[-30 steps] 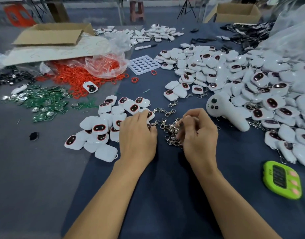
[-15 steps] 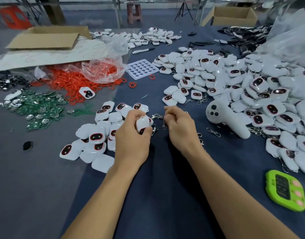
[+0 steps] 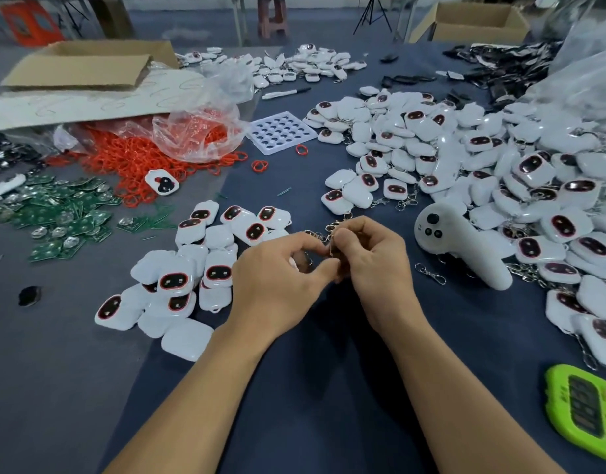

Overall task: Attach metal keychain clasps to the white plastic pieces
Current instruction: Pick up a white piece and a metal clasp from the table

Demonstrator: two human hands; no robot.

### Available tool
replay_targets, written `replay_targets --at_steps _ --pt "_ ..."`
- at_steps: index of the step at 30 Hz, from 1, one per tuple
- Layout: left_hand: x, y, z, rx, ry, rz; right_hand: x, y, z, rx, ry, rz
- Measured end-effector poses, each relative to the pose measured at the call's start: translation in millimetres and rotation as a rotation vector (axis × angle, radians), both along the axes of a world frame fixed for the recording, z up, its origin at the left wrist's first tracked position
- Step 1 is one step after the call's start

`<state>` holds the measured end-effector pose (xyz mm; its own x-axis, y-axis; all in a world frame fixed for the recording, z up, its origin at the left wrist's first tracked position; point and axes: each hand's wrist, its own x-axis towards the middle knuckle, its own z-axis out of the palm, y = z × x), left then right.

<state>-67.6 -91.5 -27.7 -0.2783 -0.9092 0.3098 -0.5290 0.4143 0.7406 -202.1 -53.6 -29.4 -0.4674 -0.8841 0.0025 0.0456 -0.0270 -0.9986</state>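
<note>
My left hand (image 3: 277,285) and my right hand (image 3: 377,268) meet at the middle of the table. The left hand's curled fingers hold a white plastic piece (image 3: 296,263), mostly hidden in the palm. The right hand pinches a metal keychain clasp (image 3: 331,246) against that piece. A small heap of loose clasps (image 3: 324,230) lies just behind the hands. To the left sits a pile of white pieces (image 3: 185,275) with dark oval windows. A much larger pile of white pieces (image 3: 466,172), some with clasps on, fills the right side.
A white handheld controller (image 3: 459,244) lies right of my hands, a lone clasp (image 3: 430,273) beside it. A green timer (image 3: 585,408) sits at the front right. Orange rings (image 3: 134,159), green circuit boards (image 3: 55,213), a white tray (image 3: 281,131) and a cardboard box (image 3: 86,65) lie left and behind.
The left hand picked a white piece off the table and lifted it. The right hand left the clasp heap with a clasp and came over to the left hand.
</note>
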Motion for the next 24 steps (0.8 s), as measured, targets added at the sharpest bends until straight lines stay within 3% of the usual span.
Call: replay_targets --at_steps 8,12,16,20,24 --pt "5.2 1.5 -3.9 0.053 0.079 0.037 6.2 11.4 2.1 -0.049 -0.214 0.053" --pt "7.4 4.8 -3.5 0.058 0.109 0.044 3.1 19.4 0.0 -0.006 -0.184 0.068" --pt "11.8 5.1 -1.3 0.075 0.033 0.065 7.5 18.9 -3.6 0.138 0.160 -0.046" --pt "14.7 10.5 0.9 -0.016 -0.255 0.027 14.6 12.1 -2.4 0.099 0.610 -0.247" --pt "18.9 2.6 7.1 0.010 -0.005 0.220 25.1 2.1 -2.5 0.111 1.017 -0.101"
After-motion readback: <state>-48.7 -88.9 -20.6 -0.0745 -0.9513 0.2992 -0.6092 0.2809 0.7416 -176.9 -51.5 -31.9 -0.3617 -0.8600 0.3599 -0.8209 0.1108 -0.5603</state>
